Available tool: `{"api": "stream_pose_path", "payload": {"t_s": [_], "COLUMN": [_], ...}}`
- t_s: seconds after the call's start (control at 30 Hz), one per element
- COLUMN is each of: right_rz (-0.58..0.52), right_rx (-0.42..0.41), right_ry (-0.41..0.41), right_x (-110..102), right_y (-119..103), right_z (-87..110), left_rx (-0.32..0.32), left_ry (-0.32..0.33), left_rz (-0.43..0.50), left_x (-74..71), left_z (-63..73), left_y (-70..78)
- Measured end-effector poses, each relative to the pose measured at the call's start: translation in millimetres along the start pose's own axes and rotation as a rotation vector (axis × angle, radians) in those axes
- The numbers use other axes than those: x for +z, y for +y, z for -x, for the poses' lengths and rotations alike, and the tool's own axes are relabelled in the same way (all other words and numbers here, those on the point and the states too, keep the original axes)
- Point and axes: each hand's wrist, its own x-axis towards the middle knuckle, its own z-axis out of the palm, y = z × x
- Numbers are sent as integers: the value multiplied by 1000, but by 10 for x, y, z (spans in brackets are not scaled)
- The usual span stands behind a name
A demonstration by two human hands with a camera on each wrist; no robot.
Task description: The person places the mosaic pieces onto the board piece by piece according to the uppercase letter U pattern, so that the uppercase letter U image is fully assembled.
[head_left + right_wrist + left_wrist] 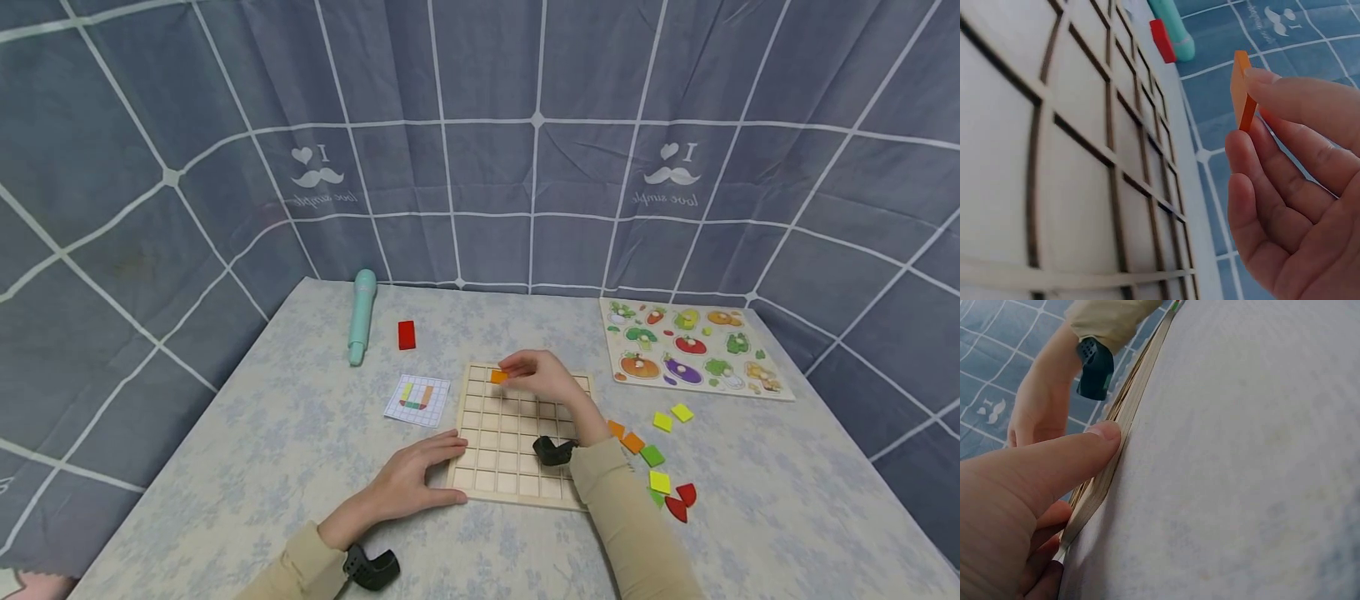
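My right hand (546, 377) pinches an orange square tile (1244, 94) between thumb and fingertips. In the head view the tile appears over the far left part of the wooden grid board (486, 457); the right wrist view shows it held off the surface. My left hand (408, 479) rests at the board's near left corner, thumb and fingers extended and touching its edge. In the left wrist view the left thumb (1079, 459) lies against the board's side. Left of the board lies a pattern card (396, 411) with a U-like shape of coloured pieces on a grid.
Right of the board lie loose orange (632, 442), green (652, 455), yellow (660, 482) and red (677, 508) pieces. A vegetable puzzle board (697, 387) lies at the back right. At the back left are a teal microphone-shaped object (362, 317) and a red block (407, 335).
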Motion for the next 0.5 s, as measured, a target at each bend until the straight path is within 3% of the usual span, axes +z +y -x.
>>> {"api": "stream_pose_path", "payload": {"t_s": [0.5], "right_rz": [-2], "right_rx": [87], "right_ry": [6], "right_x": [166], "right_y": [137], "right_z": [-17], "left_rx": [-3], "left_ry": [-5], "left_rz": [2], "left_x": [5], "left_z": [-3], "left_y": [-4]}}
